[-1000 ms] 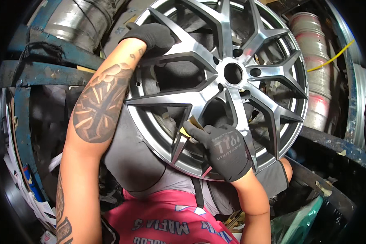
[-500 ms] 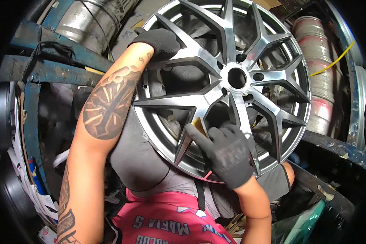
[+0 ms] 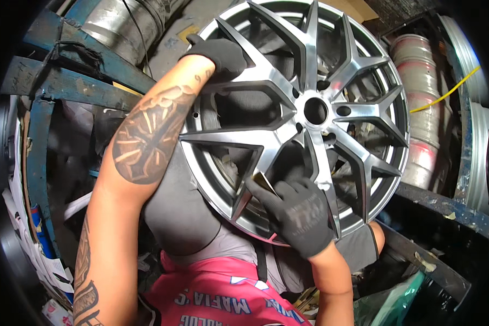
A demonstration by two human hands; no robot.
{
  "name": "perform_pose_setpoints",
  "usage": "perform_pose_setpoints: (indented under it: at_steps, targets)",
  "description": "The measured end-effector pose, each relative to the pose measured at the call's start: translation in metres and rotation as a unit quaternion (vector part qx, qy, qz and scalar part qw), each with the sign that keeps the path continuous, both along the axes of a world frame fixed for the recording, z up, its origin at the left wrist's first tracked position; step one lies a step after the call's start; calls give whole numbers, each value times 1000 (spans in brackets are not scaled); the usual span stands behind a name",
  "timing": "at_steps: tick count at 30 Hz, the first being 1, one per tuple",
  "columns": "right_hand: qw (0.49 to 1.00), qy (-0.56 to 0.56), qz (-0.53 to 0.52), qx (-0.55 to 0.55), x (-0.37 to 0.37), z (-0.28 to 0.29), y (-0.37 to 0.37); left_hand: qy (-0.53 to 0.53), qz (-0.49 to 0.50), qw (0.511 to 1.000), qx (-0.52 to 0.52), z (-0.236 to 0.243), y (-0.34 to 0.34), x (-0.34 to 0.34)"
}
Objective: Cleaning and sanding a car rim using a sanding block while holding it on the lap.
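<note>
Alloy wheel (image 3: 309, 108) held nearly upright, face turned toward the head camera, lower rim resting against the lap and the grey cloth there. Tilted this way probably so that the spokes and the dark pockets between them stay open to view and to reach.

Left hand (image 3: 220, 54), in a black glove, hooked over the upper left rim, fingers curled closed around the edge. Placed there, it seems, to steady the wheel and keep it from rolling or tipping. Tattooed forearm stretched across the left part of the wheel for the same support.

Right hand (image 3: 299, 212), also in a black glove, low on the face of the wheel, near the foot of a spoke. Fingers pinched shut on a small folded abrasive sheet (image 3: 264, 182), tan and dark, pressed flat into the angle where two spokes meet. Held by the fingertips likely so that the thin edge can enter the narrow corner.

Around the work: a blue metal frame (image 3: 65, 81) at the left, more bare rims (image 3: 418, 108) stacked at the right, a yellow cable (image 3: 445, 95) across them.
</note>
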State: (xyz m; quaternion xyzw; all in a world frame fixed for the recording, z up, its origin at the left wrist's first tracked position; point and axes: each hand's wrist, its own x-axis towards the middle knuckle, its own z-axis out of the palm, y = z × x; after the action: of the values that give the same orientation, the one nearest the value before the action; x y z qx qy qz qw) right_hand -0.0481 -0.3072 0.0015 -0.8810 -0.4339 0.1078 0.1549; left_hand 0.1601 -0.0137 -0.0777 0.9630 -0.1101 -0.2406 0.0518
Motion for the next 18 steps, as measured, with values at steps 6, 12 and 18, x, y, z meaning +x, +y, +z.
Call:
perform_pose_setpoints:
  at_steps: [6, 12, 18]
  targets:
    - [999, 30, -20, -22, -3, 0, -8, -36, 49, 998, -21, 12, -10, -10]
    - [999, 31, -19, -32, -6, -1, -2, -23, -42, 999, 19, 7, 4, -9]
    - [997, 58, -9, -41, -8, -12, -3, -30, -29, 999, 19, 11, 2, -10]
